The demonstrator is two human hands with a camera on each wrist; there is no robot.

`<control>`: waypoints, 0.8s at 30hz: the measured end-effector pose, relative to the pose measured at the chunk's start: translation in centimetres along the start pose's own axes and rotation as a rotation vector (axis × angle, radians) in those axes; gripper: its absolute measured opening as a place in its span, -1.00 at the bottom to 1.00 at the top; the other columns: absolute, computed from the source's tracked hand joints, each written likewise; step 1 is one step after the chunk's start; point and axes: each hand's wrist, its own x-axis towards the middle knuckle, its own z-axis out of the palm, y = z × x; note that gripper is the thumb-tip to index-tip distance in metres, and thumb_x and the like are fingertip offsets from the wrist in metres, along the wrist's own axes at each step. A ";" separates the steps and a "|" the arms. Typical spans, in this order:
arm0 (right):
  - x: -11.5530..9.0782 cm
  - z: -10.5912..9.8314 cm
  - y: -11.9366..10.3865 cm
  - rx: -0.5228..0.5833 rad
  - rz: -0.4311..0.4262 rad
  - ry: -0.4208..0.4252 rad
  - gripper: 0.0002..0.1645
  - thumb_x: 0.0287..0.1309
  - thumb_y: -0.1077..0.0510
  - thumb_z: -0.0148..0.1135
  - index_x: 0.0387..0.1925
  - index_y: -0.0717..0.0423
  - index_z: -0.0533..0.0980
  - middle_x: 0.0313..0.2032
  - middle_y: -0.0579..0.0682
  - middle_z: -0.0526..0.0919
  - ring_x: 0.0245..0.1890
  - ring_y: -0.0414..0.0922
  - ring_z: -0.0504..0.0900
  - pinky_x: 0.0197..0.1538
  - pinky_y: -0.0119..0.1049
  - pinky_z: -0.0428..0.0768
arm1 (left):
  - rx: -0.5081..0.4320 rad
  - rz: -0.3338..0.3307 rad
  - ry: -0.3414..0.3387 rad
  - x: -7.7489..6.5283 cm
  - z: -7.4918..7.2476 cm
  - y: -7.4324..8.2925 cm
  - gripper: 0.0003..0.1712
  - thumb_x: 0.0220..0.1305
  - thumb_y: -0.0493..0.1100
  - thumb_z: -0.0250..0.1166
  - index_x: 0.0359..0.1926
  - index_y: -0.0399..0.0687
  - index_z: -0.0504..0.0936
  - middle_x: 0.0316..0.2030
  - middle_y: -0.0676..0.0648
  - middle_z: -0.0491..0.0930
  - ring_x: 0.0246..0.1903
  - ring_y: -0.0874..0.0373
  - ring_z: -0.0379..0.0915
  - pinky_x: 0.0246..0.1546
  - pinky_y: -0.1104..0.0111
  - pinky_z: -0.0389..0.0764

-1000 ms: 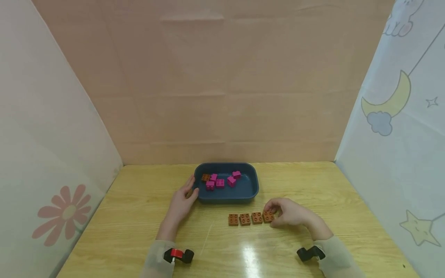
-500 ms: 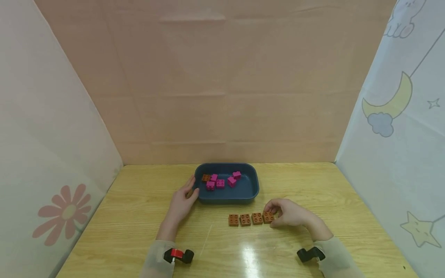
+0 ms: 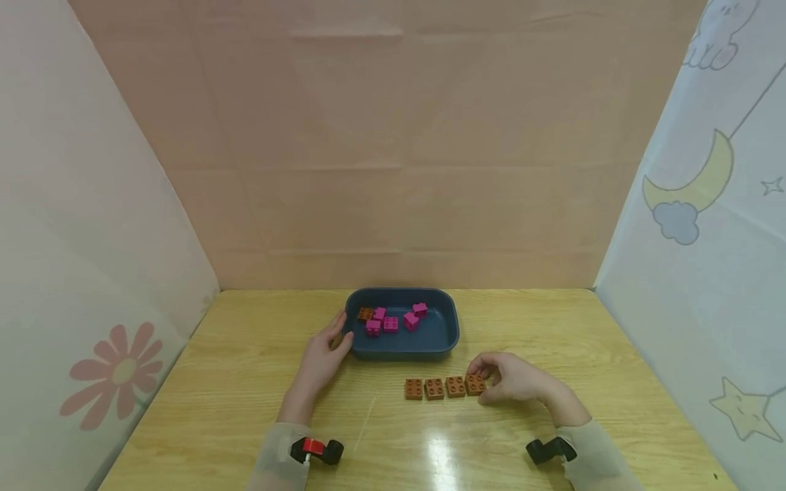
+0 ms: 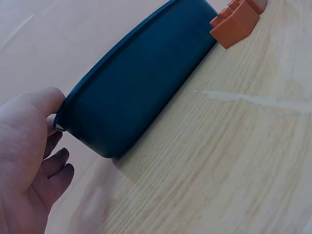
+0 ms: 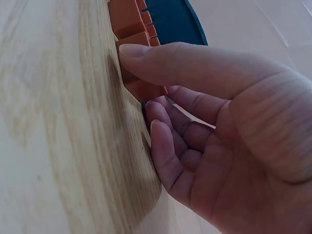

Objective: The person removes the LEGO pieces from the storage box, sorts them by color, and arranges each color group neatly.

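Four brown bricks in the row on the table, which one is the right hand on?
The rightmost brick of the row: the right hand pinches it with thumb and fingers. The other three bricks to its left lie untouched.

A light wooden table (image 3: 245, 382) sits inside a fabric booth: a plain peach cloth (image 3: 399, 136) at the far side, a flower-printed sheet (image 3: 117, 372) left, a moon-and-star sheet (image 3: 694, 184) right.

The wooden counter (image 3: 233, 382) carries a blue tray (image 3: 437, 344) and, just before the tray, four brown bricks (image 3: 444, 387) in a row.
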 end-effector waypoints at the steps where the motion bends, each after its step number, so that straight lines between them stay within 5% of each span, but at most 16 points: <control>1: 0.0 0.0 0.0 0.001 -0.002 0.000 -0.48 0.11 0.14 0.65 0.09 0.04 0.63 0.00 -0.06 0.66 0.01 -0.06 0.59 0.00 -0.27 0.70 | 0.001 -0.003 0.000 0.0 0.0 0.0 -0.34 0.61 -0.15 0.27 0.58 -0.24 0.32 0.61 -0.14 0.24 0.59 -0.02 0.10 0.57 0.06 0.19; 17: -1.3 -2.1 -0.5 0.156 -0.052 0.004 -0.46 0.29 0.18 0.54 0.23 0.26 0.58 0.15 0.19 0.67 0.16 0.11 0.65 0.15 -0.15 0.72 | 0.004 0.027 0.003 0.0 0.2 0.2 -0.34 0.61 -0.17 0.27 0.58 -0.27 0.31 0.60 -0.16 0.23 0.59 -0.08 0.10 0.56 0.02 0.20; 24: 1.1 -2.0 -3.0 0.186 -0.115 0.060 -0.55 0.41 0.18 0.43 0.22 0.30 0.59 0.16 0.33 0.65 0.15 0.21 0.64 0.14 -0.22 0.71 | -0.010 0.025 0.010 -0.1 0.2 0.0 -0.34 0.61 -0.18 0.27 0.57 -0.28 0.31 0.60 -0.18 0.23 0.59 -0.10 0.10 0.56 0.01 0.19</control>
